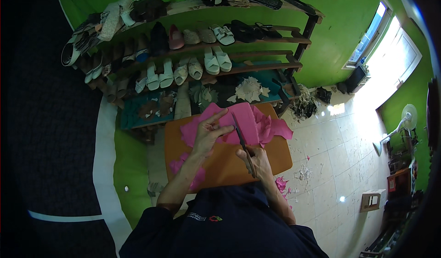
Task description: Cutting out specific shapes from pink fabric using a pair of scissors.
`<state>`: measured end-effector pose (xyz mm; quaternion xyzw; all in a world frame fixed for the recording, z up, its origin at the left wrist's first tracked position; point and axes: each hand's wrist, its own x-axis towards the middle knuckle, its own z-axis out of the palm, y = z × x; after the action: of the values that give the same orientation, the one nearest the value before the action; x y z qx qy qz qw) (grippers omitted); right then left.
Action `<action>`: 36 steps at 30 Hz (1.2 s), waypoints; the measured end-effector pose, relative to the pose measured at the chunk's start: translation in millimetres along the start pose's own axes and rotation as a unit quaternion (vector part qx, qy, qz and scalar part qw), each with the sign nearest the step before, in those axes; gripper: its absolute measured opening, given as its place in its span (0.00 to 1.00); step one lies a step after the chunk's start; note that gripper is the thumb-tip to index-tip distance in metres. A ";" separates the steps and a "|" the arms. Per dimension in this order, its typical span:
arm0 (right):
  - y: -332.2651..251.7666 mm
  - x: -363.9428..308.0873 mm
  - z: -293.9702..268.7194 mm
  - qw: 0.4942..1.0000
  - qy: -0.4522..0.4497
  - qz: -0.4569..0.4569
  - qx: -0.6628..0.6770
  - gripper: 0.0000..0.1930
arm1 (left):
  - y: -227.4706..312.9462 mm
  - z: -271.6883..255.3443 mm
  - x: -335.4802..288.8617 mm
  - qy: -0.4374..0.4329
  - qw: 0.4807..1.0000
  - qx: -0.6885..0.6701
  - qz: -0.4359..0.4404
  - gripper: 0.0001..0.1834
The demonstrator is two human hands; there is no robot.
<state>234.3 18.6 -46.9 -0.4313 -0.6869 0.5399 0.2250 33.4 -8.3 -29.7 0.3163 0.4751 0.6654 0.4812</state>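
My right hand (258, 162) is closed around the dark handles of a pair of scissors (240, 136). Its blades point away from me and lie over a bright pink sheet (245, 115), which looks like thin leather or fabric. On the left side of that sheet, my left hand (207, 133) grips it, thumb and forefinger near the blades. Whether the blades are cutting into the material is too small to tell. More pink pieces (265, 127) lie folded to the right. Under it all is an orange-brown table (220, 168), and pink scraps (195, 177) rest on its left part.
Beyond the table stands a wooden rack (271, 67) with several rows of shoes and sandals, plus cut scraps. Pink offcuts (281, 183) and pale trimmings (303, 171) litter the tiled floor at right. A white fan (406, 118) stands farther right, near the bright doorway.
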 end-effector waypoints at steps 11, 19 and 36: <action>-2.3 -5.3 -0.9 0.998 -0.002 0.055 0.019 0.37 | -10.8 -0.6 3.6 0.000 0.998 -0.056 0.015 0.32; 9.7 -0.8 2.9 0.998 0.025 0.053 0.030 0.36 | -27.8 10.9 -4.8 -0.002 0.998 -0.064 -0.018 0.33; 33.8 -9.2 3.4 0.990 0.012 0.115 0.083 0.31 | -70.4 -16.1 -18.5 -0.026 0.998 -0.017 -0.060 0.26</action>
<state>248.3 10.5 -78.2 -0.4936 -0.5831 0.6121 0.2044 49.3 -25.1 -100.5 0.2963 0.4691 0.6347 0.5378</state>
